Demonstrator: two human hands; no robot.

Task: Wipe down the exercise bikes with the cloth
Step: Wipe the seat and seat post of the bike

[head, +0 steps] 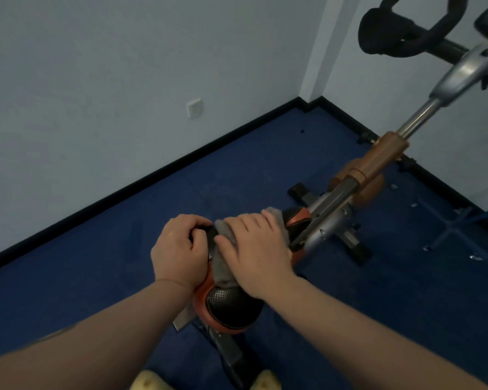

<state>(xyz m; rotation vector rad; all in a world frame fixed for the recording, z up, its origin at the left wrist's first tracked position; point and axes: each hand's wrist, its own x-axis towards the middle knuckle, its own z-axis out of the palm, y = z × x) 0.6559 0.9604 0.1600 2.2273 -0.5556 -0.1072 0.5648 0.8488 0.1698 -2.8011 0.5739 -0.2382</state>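
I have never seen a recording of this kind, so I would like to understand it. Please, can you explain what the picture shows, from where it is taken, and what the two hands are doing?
The picture comes from a camera worn on a person's head, looking down at their own arms. There is no robot, only two bare hands.

Below them is an exercise bike. Its saddle, black and orange, is nearest to the camera, and the black handlebars are far away at the upper right.

The right hand lies flat with straight fingers and presses a grey cloth on the saddle. The left hand has curled fingers and grips the side of the saddle.

The bike stands on a blue floor near pale walls. A white wall socket is on the left wall.
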